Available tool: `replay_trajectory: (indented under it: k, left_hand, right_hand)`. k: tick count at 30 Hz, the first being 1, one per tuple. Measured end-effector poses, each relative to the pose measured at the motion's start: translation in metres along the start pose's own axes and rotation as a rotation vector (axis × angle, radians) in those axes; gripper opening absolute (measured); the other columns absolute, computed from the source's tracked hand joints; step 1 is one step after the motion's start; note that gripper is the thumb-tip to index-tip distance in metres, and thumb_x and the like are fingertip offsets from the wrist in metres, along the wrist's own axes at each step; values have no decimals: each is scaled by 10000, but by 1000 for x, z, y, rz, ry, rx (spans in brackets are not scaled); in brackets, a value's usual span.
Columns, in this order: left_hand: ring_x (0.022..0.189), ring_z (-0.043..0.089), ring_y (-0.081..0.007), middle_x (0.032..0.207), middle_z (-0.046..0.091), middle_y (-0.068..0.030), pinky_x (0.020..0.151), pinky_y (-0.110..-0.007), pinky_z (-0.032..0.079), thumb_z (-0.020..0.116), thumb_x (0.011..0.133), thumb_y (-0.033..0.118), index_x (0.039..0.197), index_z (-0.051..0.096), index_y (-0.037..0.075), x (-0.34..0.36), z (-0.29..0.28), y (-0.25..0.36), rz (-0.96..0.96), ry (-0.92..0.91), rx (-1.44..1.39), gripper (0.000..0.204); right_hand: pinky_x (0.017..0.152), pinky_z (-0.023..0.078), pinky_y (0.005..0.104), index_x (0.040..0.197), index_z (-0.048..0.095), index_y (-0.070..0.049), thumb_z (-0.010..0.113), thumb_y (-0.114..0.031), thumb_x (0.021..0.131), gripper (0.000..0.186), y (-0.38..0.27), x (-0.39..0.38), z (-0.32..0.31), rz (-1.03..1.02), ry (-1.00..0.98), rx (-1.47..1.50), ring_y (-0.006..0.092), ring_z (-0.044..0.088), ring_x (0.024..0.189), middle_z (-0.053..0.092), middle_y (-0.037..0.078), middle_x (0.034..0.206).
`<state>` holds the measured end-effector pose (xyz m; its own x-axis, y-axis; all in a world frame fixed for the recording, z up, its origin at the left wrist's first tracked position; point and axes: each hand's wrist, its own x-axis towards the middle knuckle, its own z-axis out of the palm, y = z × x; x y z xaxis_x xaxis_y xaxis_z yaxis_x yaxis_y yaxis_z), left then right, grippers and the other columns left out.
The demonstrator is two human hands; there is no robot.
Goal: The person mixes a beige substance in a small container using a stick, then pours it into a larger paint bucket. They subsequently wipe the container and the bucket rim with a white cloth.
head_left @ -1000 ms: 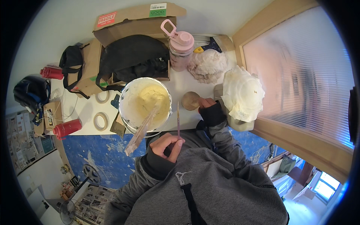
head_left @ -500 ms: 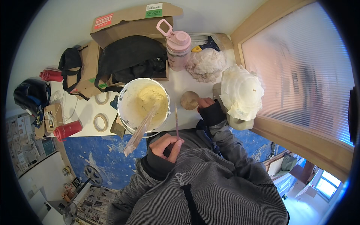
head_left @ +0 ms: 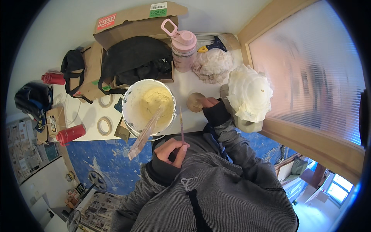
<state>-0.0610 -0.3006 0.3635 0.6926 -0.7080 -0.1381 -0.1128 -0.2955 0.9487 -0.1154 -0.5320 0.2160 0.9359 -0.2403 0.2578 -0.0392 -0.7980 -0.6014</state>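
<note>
My left hand, low at the table's front edge, is closed around a thin, upright tool with yellowish smears. That tool appears as a narrow strip, so its exact kind is unclear. My right hand is closed at the right rim of a round tan disc, its fingers gripping that edge. Left of the disc stands a white bucket of pale yellow paste. A flat wooden stirring stick leans out over the bucket's near rim.
Crumpled white cloth tops a container on the right. Behind are a pink bottle, a wadded cloth and an open cardboard box with a black bag. Tape rolls and a red bottle lie left. Ribbed glazing borders the right.
My right hand has shifted slightly left and up, its fingers now overlapping more of the disc's right side. My left hand and its thin tool have stayed nearly still.
</note>
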Motion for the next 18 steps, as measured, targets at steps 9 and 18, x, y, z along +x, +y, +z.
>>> replay_trajectory:
  k: [9,18]
  left_hand:
    - [632,541,-113,755,612,-75,604,-245,430,599,888,2,870,632,-24,-4,-5,-1,10,5,29,46]
    - [632,534,-110,746,601,-70,608,-243,431,599,887,-3,881,644,-19,-6,-7,-5,-3,13,-6,47]
  right_hand:
    - [644,512,431,1021,618,-86,604,-21,745,284,9,-6,6,44,11,-60,345,629,769,635,150,829]
    - [651,502,443,1039,613,-83,599,-38,741,302,5,-12,1,65,-40,-63,353,624,771,630,142,846]
